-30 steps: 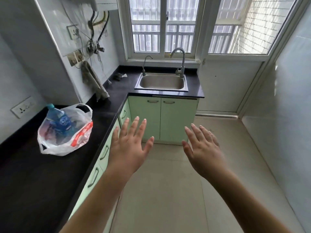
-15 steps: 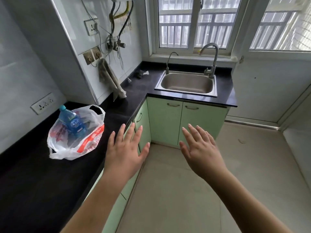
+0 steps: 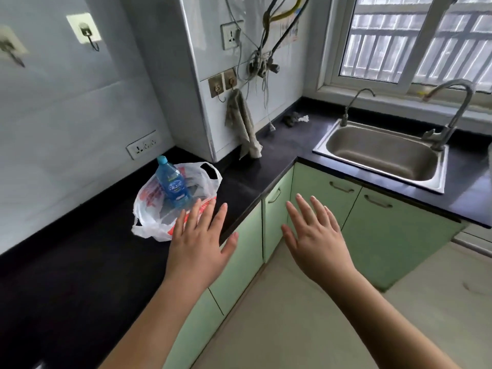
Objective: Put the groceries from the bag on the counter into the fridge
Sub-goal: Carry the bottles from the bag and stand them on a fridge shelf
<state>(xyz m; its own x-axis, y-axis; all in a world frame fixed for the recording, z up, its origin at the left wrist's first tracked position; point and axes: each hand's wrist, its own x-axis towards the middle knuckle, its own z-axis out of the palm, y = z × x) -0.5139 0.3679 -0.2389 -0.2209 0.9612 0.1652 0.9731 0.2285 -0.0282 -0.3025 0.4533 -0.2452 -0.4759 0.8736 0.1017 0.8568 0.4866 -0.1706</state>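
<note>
A white plastic bag (image 3: 154, 206) with red print sits on the black counter (image 3: 80, 275) by the wall. A blue water bottle (image 3: 172, 183) sticks up out of its mouth; other contents are hard to make out. My left hand (image 3: 198, 245) is flat, palm down, fingers spread, its fingertips overlapping the bag's near edge. My right hand (image 3: 316, 235) is also spread and holds nothing, hovering in front of the green cabinets (image 3: 383, 235). No fridge is in view.
A steel sink (image 3: 380, 153) with two taps is set in the counter under the window. A grey cloth (image 3: 243, 123) hangs from wall hooks below dangling cables. Small scraps (image 3: 295, 119) lie in the counter's corner. Beige floor lies at lower right.
The view has swung left and closer to the counter. Both hands stay spread, and my left hand now reaches the bag's near edge.
</note>
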